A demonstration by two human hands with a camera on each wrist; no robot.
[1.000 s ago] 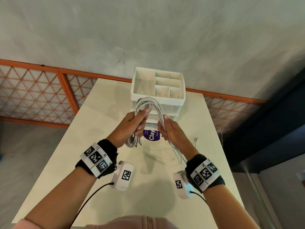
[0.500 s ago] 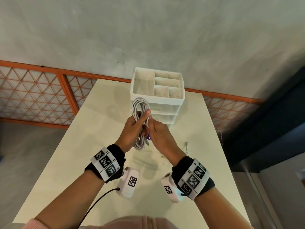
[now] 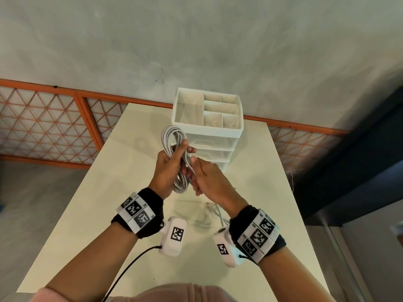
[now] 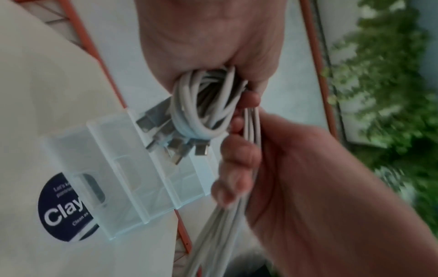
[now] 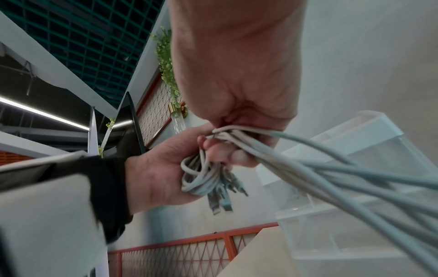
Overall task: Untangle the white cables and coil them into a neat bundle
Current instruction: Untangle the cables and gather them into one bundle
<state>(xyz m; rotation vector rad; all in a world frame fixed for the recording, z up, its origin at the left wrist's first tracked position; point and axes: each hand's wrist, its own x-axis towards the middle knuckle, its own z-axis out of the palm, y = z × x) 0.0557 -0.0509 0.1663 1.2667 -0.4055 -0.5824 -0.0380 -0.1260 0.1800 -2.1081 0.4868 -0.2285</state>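
The white cables (image 3: 173,136) form a narrow coil that stands upright above the table. My left hand (image 3: 174,162) grips the coil around its middle, thumb across the strands. My right hand (image 3: 196,173) sits close against it and pinches the loose strands (image 3: 217,211), which trail down to the table. In the left wrist view the lower loop (image 4: 201,114) hangs from my left palm with several metal connectors (image 4: 175,148) sticking out, and my right hand's fingers (image 4: 237,159) curl round the strands. The right wrist view shows the strands (image 5: 331,168) running off to the right.
A white drawer organiser (image 3: 207,129) with open top compartments stands at the table's far end, just behind my hands. A dark round "Clay" sticker (image 4: 61,209) lies on the cream table (image 3: 109,214). An orange lattice railing (image 3: 43,131) runs behind the table.
The wide loop held between both hands has been drawn into a narrow coil. My right hand moved in against the left and lower, onto the loose strands.
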